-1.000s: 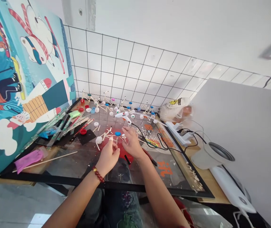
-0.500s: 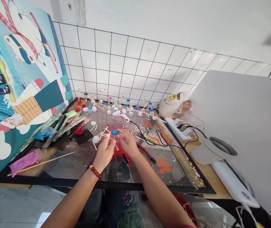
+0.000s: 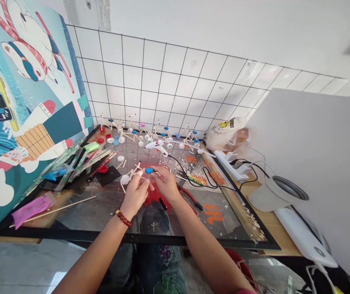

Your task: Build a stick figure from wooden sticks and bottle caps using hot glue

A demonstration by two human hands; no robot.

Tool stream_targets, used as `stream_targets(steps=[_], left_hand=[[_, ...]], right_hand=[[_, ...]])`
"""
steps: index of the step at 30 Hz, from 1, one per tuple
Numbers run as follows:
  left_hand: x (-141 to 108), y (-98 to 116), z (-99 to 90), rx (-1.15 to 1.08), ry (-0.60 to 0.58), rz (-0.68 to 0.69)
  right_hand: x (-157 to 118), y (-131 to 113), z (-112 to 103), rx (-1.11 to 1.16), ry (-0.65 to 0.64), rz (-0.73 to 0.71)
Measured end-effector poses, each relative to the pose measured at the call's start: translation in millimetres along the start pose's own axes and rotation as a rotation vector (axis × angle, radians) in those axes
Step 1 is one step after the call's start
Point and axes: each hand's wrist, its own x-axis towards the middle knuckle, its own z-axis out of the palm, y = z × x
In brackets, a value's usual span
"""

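Over the middle of the glass-topped table, my left hand [image 3: 135, 194] and my right hand [image 3: 165, 183] meet around a small stick model. Its blue round piece [image 3: 149, 170] sits between the fingertips of both hands. Thin pale sticks run from it; fingers hide part of them. My left fingers are closed on the model's sticks, and my right thumb and forefinger pinch at the blue piece. A white round cap [image 3: 125, 179] with sticks is just left of my left hand. Beyond my hands lies a white glue gun [image 3: 157, 148].
Several stick models line the back edge. Pens and sticks [image 3: 84, 163] lie at the left near a pink packet [image 3: 34, 209]. Red-handled pliers [image 3: 193, 198] and a black cable [image 3: 212, 183] are on the right, by a power strip [image 3: 230, 166] and a white container [image 3: 277, 194].
The blue piece has tilted slightly between my fingers. Both hands remain almost where they were, and the view has shifted a little.
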Motion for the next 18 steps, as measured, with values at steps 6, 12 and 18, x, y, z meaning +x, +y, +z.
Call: stream_targets(steps=[6, 12, 18], left_hand=[[4.6, -1.6, 1.0, -0.075, 0.021, -0.044], [2.9, -2.0, 0.9, -0.051, -0.005, -0.057], [5.1, -4.7, 3.3, 0.049, -0.002, -0.026]], right_hand=[[0.0, -0.2, 0.2, 0.027, 0.002, 0.02], [-0.3, -0.2, 0.4, 0.037, 0.02, 0.025], [0.2, -0.3, -0.2, 0.052, 0.033, 0.048]])
